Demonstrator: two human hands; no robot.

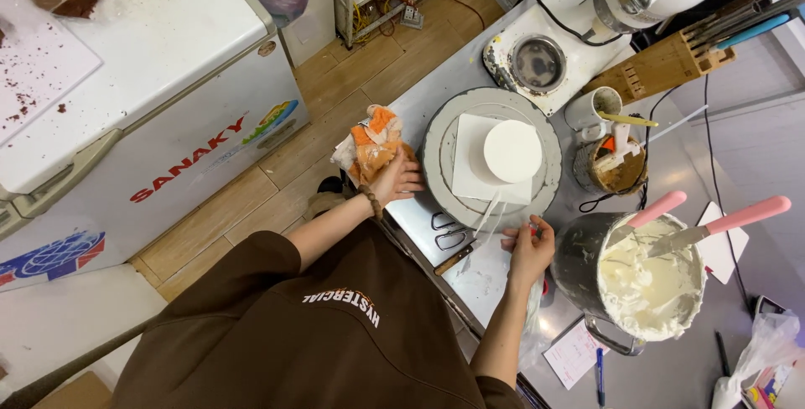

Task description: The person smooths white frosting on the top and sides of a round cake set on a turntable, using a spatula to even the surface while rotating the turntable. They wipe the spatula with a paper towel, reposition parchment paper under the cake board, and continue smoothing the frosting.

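The person leans over a steel surface (671,375), seen from above. The left hand (394,176) is closed around an orange-and-white cloth (371,142), pressing it against the near-left edge of the surface, just beside the grey cake turntable (436,153). The right hand (528,245) rests on the surface just below the turntable with fingers curled loosely; something small and thin seems pinched at its fingertips, but it is too small to tell what it is. On the turntable lies a white square board (470,166), and on that stands a small round white cake (511,151), frosted smooth, a little right of centre. A pair of scissors (449,233) lies between the two hands, on a white sheet. To the right of the right hand stands a metal pot of white cream (650,283), with two pink-handled spatulas (729,218) stuck in it. Farther off sit a white stand mixer (587,15), a wooden knife block (662,65), a white cup (591,111) and a round wooden holder (616,170). On the far left, across the wooden floor (251,199), is a white chest freezer (168,82) with chocolate cake crumbs on its lid.
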